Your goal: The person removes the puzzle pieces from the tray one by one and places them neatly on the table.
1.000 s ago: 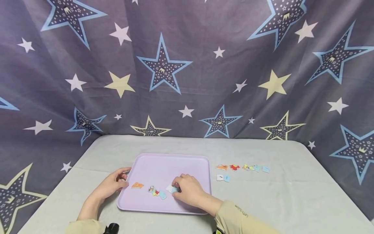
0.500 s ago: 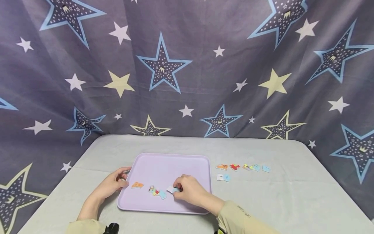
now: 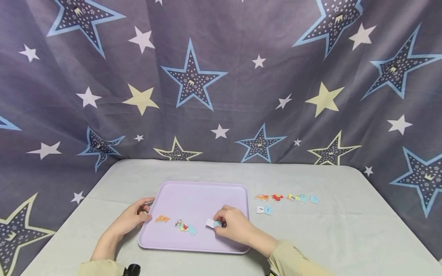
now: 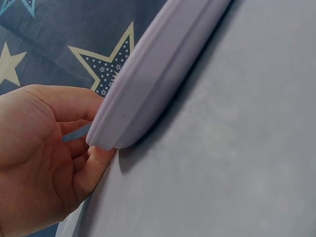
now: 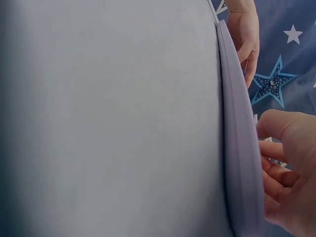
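Note:
The lilac tray (image 3: 203, 195) lies on the table, and my left hand (image 3: 129, 218) grips its left rim between thumb and fingers. Over the right half of the tray, my right hand (image 3: 235, 227) pinches a small flat white-and-light-blue puzzle piece (image 3: 210, 223); the fingers hide part of it. To its left lie joined colourful puzzle pieces (image 3: 185, 227), with light blue at the right end. Farther left is a single orange puzzle piece (image 3: 162, 219). In the right wrist view, the tray wall (image 5: 239, 138) hides my right fingertips and what they hold.
On the grey-covered table (image 3: 331, 237), right of the tray, a row holds an orange piece (image 3: 262, 197), a red piece (image 3: 277, 197), joined yellow-and-blue pieces (image 3: 301, 198) and a light blue piece (image 3: 314, 199). A white-and-blue pair (image 3: 264, 209) lies nearer. A starry curtain (image 3: 241, 107) hangs behind.
My right hand has shifted right with the white-and-light-blue piece, widening the space to the joined pieces. My left hand has stayed at the tray's rim.

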A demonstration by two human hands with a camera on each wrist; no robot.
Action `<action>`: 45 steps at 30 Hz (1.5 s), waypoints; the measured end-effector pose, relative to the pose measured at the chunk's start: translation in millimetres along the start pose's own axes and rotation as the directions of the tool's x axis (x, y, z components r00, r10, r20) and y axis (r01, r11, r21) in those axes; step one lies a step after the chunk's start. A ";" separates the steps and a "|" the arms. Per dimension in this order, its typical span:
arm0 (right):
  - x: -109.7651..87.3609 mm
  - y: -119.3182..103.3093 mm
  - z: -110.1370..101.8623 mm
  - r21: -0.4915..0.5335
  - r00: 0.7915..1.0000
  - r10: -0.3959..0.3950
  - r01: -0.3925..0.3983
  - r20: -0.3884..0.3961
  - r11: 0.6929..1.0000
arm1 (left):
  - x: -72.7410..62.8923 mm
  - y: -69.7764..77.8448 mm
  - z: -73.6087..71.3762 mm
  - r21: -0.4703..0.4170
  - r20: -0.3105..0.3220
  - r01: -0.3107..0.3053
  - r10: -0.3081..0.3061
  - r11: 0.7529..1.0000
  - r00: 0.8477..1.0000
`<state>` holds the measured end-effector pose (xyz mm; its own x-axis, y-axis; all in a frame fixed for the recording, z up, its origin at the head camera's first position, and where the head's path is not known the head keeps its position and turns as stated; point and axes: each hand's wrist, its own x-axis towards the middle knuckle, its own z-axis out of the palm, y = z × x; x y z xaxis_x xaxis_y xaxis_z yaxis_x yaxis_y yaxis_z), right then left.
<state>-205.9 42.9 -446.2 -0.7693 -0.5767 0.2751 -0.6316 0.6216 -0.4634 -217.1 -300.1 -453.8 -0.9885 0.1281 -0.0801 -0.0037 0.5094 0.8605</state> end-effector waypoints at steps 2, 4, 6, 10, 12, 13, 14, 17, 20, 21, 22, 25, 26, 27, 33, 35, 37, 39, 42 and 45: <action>-2.2 3.5 -3.4 0.016 1.000 -0.002 0.002 -0.001 1.000 | 0.0 0.4 -0.3 0.001 -0.005 0.001 -0.001 1.000 1.000; -4.2 7.1 -7.7 0.023 1.000 -0.010 0.010 -0.010 1.000 | 0.1 0.4 -0.1 0.001 -0.004 -0.008 0.008 1.000 1.000; -6.4 10.2 -12.0 0.019 1.000 -0.014 0.014 -0.020 1.000 | 0.7 0.1 0.4 -0.005 -0.003 -0.010 0.010 1.000 1.000; -11.1 15.4 -20.5 -0.001 0.999 -0.015 0.015 -0.038 1.000 | 1.3 -1.4 1.3 -0.013 0.003 -0.006 0.006 1.000 1.000; -13.7 17.9 -25.1 -0.005 0.999 -0.011 0.011 -0.047 1.000 | 1.0 -2.1 1.5 -0.013 0.001 0.001 -0.001 1.000 1.000; -15.2 19.1 -27.9 -0.005 0.999 -0.008 0.008 -0.050 1.000 | 0.6 -2.5 1.4 -0.011 0.002 0.000 0.000 1.000 1.000; -16.7 20.7 -30.7 -0.004 0.998 -0.006 0.006 -0.055 1.000 | 0.3 -2.6 1.3 -0.013 0.003 0.001 -0.001 1.000 1.000; -22.1 26.4 -40.2 0.014 0.997 -0.004 0.005 -0.072 1.000 | -0.7 -3.3 1.3 -0.017 0.000 0.006 -0.006 1.000 1.000; -29.0 35.4 -49.0 0.017 0.994 -0.005 0.007 -0.108 1.000 | -0.2 -3.5 1.7 -0.023 0.004 0.008 -0.008 1.000 1.000; -31.3 38.7 -51.8 0.018 0.993 -0.004 0.006 -0.118 1.000 | 0.1 -3.7 2.0 -0.022 0.006 0.005 -0.004 1.000 1.000; -33.8 42.6 -54.2 0.008 0.992 -0.003 0.004 -0.127 1.000 | 0.6 -3.6 2.2 -0.022 0.007 0.003 -0.003 1.000 1.000; -40.6 53.8 -60.2 -0.034 0.989 -0.002 -0.003 -0.146 0.999 | 1.4 -3.7 2.2 -0.024 0.008 -0.002 0.002 1.000 1.000; -42.8 57.2 -62.0 -0.050 0.989 -0.001 -0.006 -0.148 0.999 | 1.4 -3.8 2.0 -0.024 0.007 -0.001 0.001 1.000 1.000; -45.0 60.7 -63.5 -0.075 0.988 -0.005 -0.007 -0.152 0.997 | 1.4 -4.0 1.9 -0.025 0.006 0.000 0.000 1.000 1.000; -57.3 77.6 -74.0 -0.151 0.985 0.024 -0.050 -0.173 0.987 | 1.4 -6.2 1.9 -0.024 0.013 0.011 -0.010 1.000 1.000; -60.6 82.9 -77.8 -0.165 0.984 0.057 -0.084 -0.167 0.983 | 1.6 -6.0 2.2 -0.018 0.007 0.012 -0.012 1.000 1.000; -63.7 89.1 -81.3 -0.181 0.983 0.083 -0.112 -0.163 0.977 | 1.7 -5.9 2.5 -0.014 0.003 0.011 -0.011 1.000 1.000; -66.8 95.1 -84.5 -0.187 0.981 0.119 -0.147 -0.153 0.971 | 1.6 -5.5 2.5 -0.010 0.001 0.004 -0.004 1.000 1.000; -71.4 104.4 -87.9 -0.197 0.978 0.148 -0.176 -0.150 0.964 | 1.2 -4.7 2.2 -0.011 -0.001 -0.004 0.004 1.000 1.000; -75.8 111.6 -90.9 -0.215 0.974 0.170 -0.200 -0.151 0.956 | 0.9 -4.0 1.9 -0.010 -0.001 -0.010 0.010 1.000 1.000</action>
<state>-226.9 204.1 -442.2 -0.8710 -0.3758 0.3165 -0.4704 0.8237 -0.3165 -217.7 -300.4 -458.2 -0.9887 0.1324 -0.0709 0.0047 0.4994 0.8664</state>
